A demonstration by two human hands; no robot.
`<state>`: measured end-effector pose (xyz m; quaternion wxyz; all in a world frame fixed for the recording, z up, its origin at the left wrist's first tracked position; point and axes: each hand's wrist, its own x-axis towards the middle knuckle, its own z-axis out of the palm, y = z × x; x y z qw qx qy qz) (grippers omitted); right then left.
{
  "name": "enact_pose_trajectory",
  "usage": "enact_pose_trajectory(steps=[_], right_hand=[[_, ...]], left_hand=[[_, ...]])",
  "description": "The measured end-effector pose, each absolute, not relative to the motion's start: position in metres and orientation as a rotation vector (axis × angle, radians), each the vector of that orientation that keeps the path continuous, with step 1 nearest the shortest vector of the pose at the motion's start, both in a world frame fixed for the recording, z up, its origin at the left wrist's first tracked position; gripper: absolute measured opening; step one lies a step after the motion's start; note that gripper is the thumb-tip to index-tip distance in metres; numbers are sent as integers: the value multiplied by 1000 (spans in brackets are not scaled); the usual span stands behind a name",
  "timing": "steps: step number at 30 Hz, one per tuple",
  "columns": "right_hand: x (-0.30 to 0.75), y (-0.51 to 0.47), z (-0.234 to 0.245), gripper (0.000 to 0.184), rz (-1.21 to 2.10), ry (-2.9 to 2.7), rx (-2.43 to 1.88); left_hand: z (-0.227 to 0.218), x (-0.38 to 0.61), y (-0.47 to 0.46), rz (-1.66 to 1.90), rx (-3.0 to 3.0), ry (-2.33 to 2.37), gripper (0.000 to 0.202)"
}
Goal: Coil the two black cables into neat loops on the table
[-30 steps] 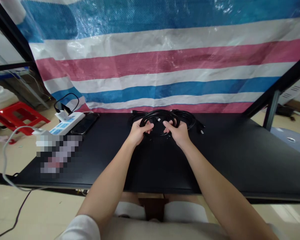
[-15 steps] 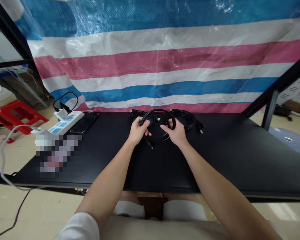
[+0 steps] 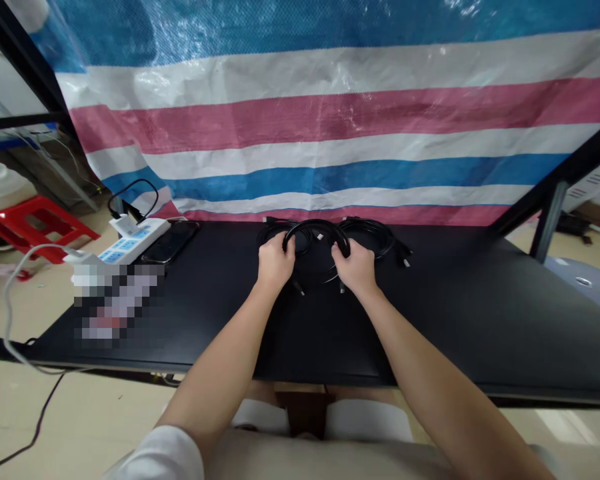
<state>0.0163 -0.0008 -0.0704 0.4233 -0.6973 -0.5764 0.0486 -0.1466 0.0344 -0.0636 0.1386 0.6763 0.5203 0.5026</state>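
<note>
A coil of black cable [image 3: 316,229] stands raised off the black table [image 3: 430,313] near its far edge. My left hand [image 3: 275,261] is closed round the coil's left side and my right hand [image 3: 356,265] is closed round its right side. Loose cable ends with small plugs hang below both hands. More black cable coils lie on the table behind: one to the left [image 3: 273,233], one to the right [image 3: 377,237] with a plug sticking out.
A white power strip [image 3: 125,243] with a black plug and a dark phone [image 3: 170,243] lie at the table's far left. A striped tarp [image 3: 330,120] hangs behind the table. A red stool [image 3: 35,230] stands on the floor at left.
Both hands closed into firmer grips on the coil's two sides, and the coil rose a little and narrowed. The cable ends now dangle below the hands.
</note>
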Motion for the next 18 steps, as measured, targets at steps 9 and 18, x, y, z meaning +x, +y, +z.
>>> enact_pose_trajectory(steps=[9, 18], right_hand=[[4, -12, -46, 30, 72, -1772, -2179], [0, 24, -71, 28, 74, -1863, -1917]], left_hand=[[-52, -138, 35, 1369, 1161, 1267, 16], [-55, -160, 51, 1494, 859, 1008, 20]])
